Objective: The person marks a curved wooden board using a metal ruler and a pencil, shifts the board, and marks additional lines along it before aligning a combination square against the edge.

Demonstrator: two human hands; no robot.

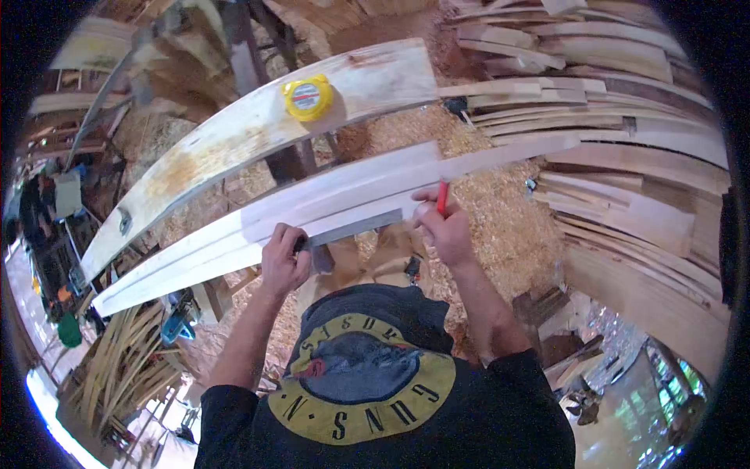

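Observation:
Long pale wooden boards (234, 227) lie across in front of me, with a thin strip (508, 156) reaching out to the right. My left hand (285, 256) is at their near edge, fingers curled round the dark end of what looks like a try square (355, 227). Its grey metal blade runs right along that edge. My right hand (444, 227) is closed on a red pencil (443, 195), which sticks up between the fingers near the boards' right end. Whether its tip touches the wood is hidden.
A yellow tape measure (308, 98) sits on a wide curved plank (211, 148) beyond the boards. Stacked curved timbers (617, 117) fill the right side. Wood shavings (508, 234) cover the floor. Thin offcuts (129, 367) are heaped at lower left, near a blue tool (178, 327).

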